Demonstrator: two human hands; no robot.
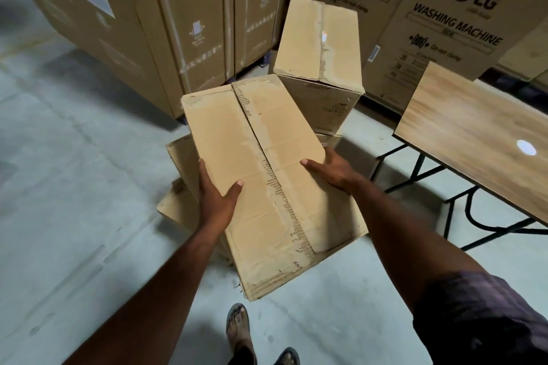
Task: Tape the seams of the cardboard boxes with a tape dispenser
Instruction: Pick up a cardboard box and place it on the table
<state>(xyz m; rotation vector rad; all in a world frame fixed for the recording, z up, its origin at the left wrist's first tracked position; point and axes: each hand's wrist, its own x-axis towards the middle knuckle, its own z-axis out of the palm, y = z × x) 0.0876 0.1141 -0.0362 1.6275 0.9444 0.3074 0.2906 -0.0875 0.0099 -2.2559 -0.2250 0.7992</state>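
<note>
The cardboard box (pixel 225 139) is being gripped by both long sides, tilted, over the lower boxes (pixel 179 157) on the floor (pixel 74 172). The left hand (pixel 216 195) is being clamped on the left edge and the right hand (pixel 332 170) on the right, thumbs on top, fingers (pixel 204 170) curled down the sides. The centre seam (pixel 267 157) is being shown ragged, with no fresh tape made out, and no tape dispenser is being seen anywhere. Trouble is being judged likely from the tilt: a slip toward the sandalled foot (pixel 238 326), or flaps being sprung open under too hard a squeeze. The desk (pixel 474 127) corner, near on the right, could be clipped on a swing across.
</note>
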